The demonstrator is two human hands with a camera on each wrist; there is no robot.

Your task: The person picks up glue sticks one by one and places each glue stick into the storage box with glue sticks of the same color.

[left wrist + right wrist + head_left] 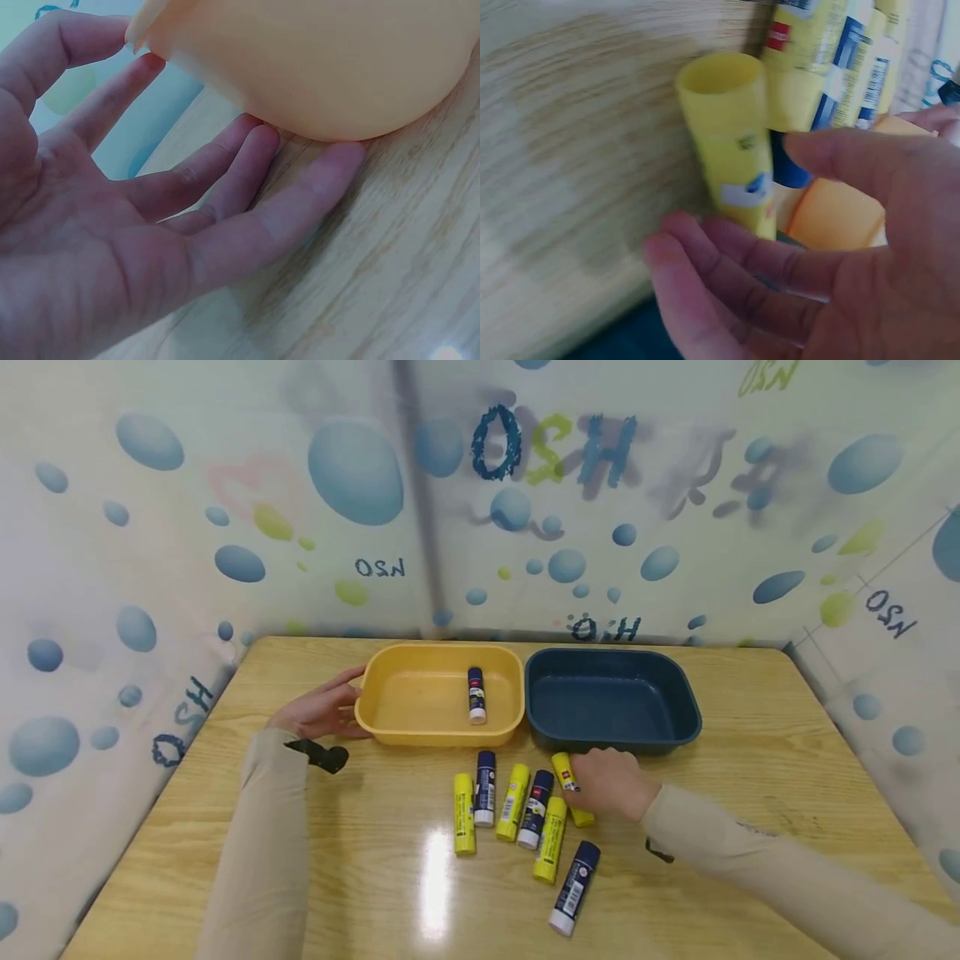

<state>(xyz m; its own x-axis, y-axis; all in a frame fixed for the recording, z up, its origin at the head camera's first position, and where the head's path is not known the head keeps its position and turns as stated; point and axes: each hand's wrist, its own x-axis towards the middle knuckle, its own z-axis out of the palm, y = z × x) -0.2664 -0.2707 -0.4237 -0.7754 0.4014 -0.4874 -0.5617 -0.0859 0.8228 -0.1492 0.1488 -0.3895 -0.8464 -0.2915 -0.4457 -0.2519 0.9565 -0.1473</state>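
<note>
My left hand (pixel 318 710) touches the left end of a yellow-orange plastic tray (pixel 442 737), with fingertips at its rim and lower side. A navy glue stick (pixel 477 697) lies inside that tray. At the right of a loose row of glue sticks, my right hand (pixel 611 781) reaches over a yellow glue stick (pixel 731 142). In the right wrist view, the fingers lie near one end of this stick and the thumb is apart from it. Beside it lie another yellow glue stick (pixel 551 841) and a navy glue stick (pixel 535 810).
A dark blue tray (pixel 611 702) stands against the yellow-orange one. More glue sticks lie to the left: a yellow one (pixel 512 802), a navy one (pixel 485 789) and a yellow one (pixel 464 814). Nearer the front lies a navy glue stick (pixel 575 888). A patterned curtain backs the wooden table (pixel 360 877).
</note>
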